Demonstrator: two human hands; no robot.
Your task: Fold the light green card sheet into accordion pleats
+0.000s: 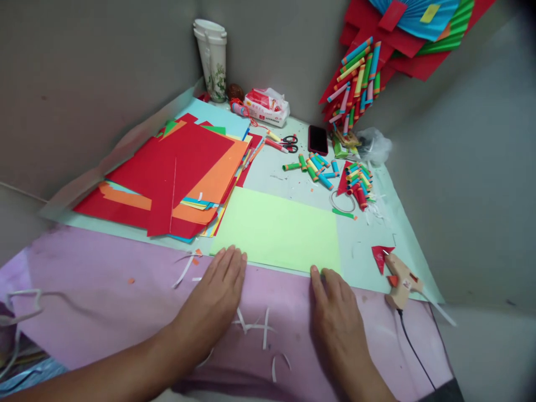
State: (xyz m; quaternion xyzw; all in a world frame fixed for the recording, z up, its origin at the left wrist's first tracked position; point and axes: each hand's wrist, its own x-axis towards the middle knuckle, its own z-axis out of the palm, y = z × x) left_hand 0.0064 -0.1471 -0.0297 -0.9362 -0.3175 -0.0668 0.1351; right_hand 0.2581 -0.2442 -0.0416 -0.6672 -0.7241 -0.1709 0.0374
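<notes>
A light yellow-green sheet of paper (280, 229) lies flat on the worktop, its near edge toward me. My left hand (224, 285) rests flat with its fingers stretched out, the fingertips on the sheet's near left corner. Farther right, my right hand (337, 307) touches the near edge close to the right corner, fingers extended and a little apart. Neither hand grips anything. To the left of the sheet, a pile of coloured paper (196, 151) in red, orange and blue overlaps in layers.
A glue gun (402, 279) lies at the right, its cord trailing forward. Behind the sheet are rolled paper tubes (316, 167), a phone (317, 139), scissors (290, 143), a tissue pack (267, 106) and a white cup (213, 61). A red paper craft (389, 33) leans against the back wall.
</notes>
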